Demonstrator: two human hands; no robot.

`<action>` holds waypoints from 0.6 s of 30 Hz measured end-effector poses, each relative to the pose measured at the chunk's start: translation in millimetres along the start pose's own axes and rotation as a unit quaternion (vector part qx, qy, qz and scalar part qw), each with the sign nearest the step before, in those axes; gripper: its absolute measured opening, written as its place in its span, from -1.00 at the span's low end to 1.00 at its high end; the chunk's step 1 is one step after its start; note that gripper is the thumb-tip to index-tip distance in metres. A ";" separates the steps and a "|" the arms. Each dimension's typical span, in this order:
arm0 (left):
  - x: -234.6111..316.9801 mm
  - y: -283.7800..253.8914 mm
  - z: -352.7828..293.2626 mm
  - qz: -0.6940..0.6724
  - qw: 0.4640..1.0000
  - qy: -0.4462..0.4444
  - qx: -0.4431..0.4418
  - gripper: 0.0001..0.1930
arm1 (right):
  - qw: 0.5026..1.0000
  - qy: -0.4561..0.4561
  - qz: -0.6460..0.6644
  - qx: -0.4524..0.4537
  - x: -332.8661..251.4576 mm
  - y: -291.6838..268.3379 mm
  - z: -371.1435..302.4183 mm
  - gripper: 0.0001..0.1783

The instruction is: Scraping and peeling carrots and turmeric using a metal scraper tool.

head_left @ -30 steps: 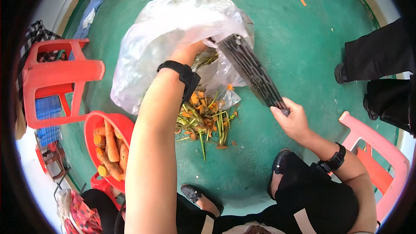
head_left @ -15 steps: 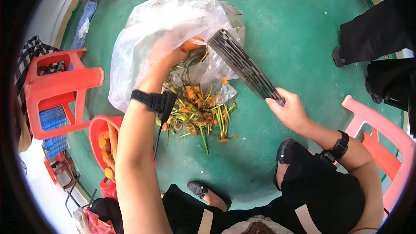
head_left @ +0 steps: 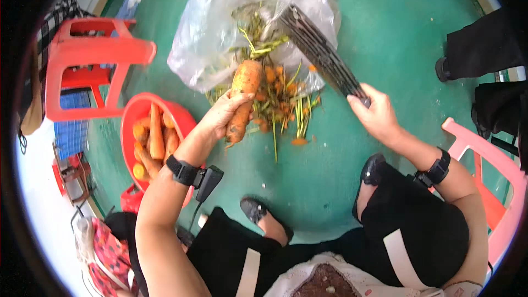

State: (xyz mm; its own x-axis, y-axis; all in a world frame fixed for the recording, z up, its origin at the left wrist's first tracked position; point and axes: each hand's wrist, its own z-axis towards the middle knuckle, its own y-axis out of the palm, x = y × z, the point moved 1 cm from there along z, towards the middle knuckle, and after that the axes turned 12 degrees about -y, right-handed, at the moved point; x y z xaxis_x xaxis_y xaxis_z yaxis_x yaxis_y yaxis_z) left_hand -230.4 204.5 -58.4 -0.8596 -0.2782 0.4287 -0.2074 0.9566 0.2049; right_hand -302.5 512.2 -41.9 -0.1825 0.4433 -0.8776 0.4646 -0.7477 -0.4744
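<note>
A large orange carrot (head_left: 247,80), specked with soil and topped with green leafy stalks, is in my left hand (head_left: 223,114). My fingers close round its lower part, with the tip pointing toward me. My right hand (head_left: 377,111) grips the near end of a long dark knife (head_left: 322,49) with a broad, streaked blade. The blade slants up and left, apart from the carrot. Behind the carrot, a clear plastic bag (head_left: 192,44) lies open with greens inside. Cut stalks and orange carrot trimmings (head_left: 280,85) are heaped at its mouth.
A red tub (head_left: 129,124) of several carrots stands at my left, near a red plastic stool (head_left: 104,55) and a blue crate (head_left: 71,126). At my right is a pink stool (head_left: 489,154). Another person's dark-trousered leg (head_left: 478,41) is at far right. The floor (head_left: 407,49) is green.
My left hand has come out of the bag toward me, bringing the carrot with its stalks into view. The knife stays in my right hand. The view has shifted, showing more of the tub.
</note>
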 end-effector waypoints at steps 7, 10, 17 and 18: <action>-149.3 23.4 25.0 0.076 0.949 0.149 0.269 -0.46 | 0.989 -0.120 -0.018 -0.084 -8.6 29.0 -10.8 -0.80; -148.6 47.2 26.8 0.197 0.903 0.141 0.354 -0.42 | 0.974 -0.138 -0.097 -0.152 -3.4 32.2 -17.0 -0.81; -149.9 44.3 32.0 0.163 0.934 0.088 0.306 -0.45 | 0.941 -0.206 -0.170 -0.206 -3.8 48.0 -20.8 -0.78; -153.1 44.1 34.1 0.166 0.930 0.110 0.310 -0.45 | 0.939 -0.204 -0.176 -0.213 -3.9 51.4 -20.5 -0.78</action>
State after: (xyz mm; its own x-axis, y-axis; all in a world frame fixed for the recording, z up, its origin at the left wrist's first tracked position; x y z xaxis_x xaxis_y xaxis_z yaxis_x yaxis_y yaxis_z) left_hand -123.8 292.2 -144.9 -0.8222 0.0958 0.5610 -0.2349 0.8408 -0.4878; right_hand -260.1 482.2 -61.5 -0.6666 0.3343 -0.6663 0.6017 -0.2864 -0.7456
